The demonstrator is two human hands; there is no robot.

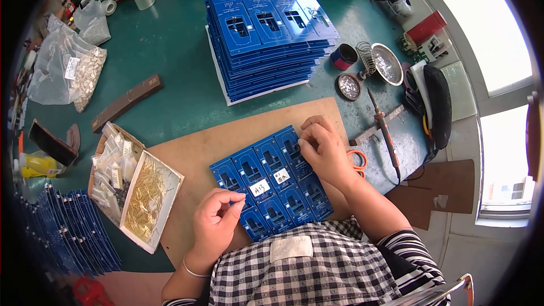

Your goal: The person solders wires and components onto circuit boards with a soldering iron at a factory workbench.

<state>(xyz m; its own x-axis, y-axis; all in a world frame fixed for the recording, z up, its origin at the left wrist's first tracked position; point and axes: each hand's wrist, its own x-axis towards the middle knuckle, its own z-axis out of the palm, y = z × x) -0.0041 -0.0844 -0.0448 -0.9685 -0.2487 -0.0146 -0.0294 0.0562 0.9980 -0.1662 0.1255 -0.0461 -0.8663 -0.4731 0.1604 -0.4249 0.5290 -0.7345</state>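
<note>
A blue circuit board panel (266, 184) with two small white labels lies on a brown board (192, 153) in front of me. My right hand (323, 150) rests on the panel's upper right corner, fingertips pinched at a slot there. At the panel's lower left edge my left hand (215, 224) has thumb and forefinger pinched together; what they hold is too small to tell. A white box of thin gold pins (148, 198) sits just left of my left hand.
A tall stack of blue panels (266, 39) stands behind the board. A soldering iron (385, 136), orange scissors (358, 161) and tins of solder bits (349, 86) lie to the right. Bags of white parts (73, 71) are far left, more blue boards (68, 229) lower left.
</note>
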